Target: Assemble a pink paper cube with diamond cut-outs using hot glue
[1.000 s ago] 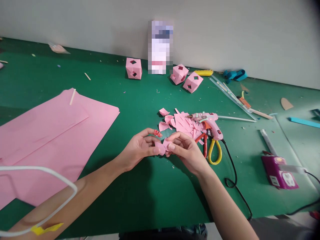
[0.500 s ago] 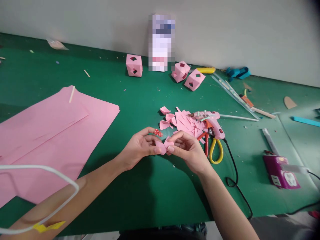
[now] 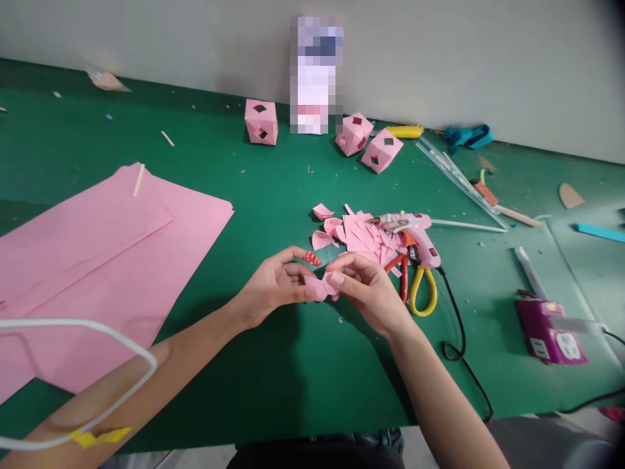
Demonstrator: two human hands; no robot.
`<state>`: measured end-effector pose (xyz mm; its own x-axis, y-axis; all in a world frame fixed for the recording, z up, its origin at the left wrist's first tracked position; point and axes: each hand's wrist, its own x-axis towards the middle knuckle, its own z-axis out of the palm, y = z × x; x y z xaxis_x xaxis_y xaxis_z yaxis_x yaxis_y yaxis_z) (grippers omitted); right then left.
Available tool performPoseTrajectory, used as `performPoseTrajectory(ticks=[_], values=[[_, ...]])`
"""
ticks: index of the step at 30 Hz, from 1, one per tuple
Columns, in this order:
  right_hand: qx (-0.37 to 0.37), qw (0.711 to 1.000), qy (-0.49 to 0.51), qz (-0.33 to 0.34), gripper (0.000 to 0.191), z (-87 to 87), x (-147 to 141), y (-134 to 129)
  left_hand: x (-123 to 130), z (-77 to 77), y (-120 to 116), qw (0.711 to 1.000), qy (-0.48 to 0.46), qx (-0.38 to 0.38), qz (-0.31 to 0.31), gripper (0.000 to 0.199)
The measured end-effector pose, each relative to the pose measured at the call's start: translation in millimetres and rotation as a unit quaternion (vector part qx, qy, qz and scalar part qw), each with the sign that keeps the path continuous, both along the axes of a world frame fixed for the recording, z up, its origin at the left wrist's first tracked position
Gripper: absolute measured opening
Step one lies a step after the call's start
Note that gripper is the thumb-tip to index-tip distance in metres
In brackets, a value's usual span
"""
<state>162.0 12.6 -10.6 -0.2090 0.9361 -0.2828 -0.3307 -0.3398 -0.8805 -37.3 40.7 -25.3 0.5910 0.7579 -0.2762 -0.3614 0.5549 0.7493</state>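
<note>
Between my hands is a small folded pink paper piece [image 3: 317,286], held above the green table. My left hand [image 3: 280,286] pinches its left side with thumb and fingers; red-and-white wrapping covers the tip of the index finger. The right side is pinched by my right hand [image 3: 368,290]. Just beyond my hands lies a pile of pink paper strips [image 3: 364,234], with several curled pink pieces [image 3: 322,240] at its left. A pink glue gun [image 3: 417,234] rests on the pile's right side, beside scissors with a yellow handle [image 3: 423,293] and red-handled pliers [image 3: 404,277].
Three pink paper boxes with diamond holes [image 3: 261,122] stand near the wall, by a blurred upright panel [image 3: 316,85]. Large pink sheets [image 3: 190,260] cover the left. A purple power block [image 3: 549,331] sits at right; a black cord [image 3: 459,319] trails nearby. A white frame [image 3: 112,335] crosses my left forearm.
The paper piece has tilted slightly between my fingers, and my right thumb has shifted a little on it. The whole view has moved slightly, with the far items now higher.
</note>
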Motion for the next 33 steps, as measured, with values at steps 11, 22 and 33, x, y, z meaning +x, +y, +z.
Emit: performPoseTrajectory(ticks=[11, 22, 33], values=[[-0.015, 1.000, 0.004, 0.014, 0.023, -0.3, 0.4, 0.4, -2.3, -0.9, 1.7, 0.999, 0.016, -0.024, -0.030, 0.055], [-0.008, 0.999, 0.035, 0.011, 0.031, -1.7, 2.2, 1.2, -1.7, 0.6, 3.7, 1.000, 0.006, -0.007, 0.000, 0.043], [-0.027, 0.999, 0.034, 0.017, 0.024, -4.2, 1.8, 1.4, -2.6, 0.0, 3.4, 0.999, 0.004, -0.023, -0.027, 0.047]])
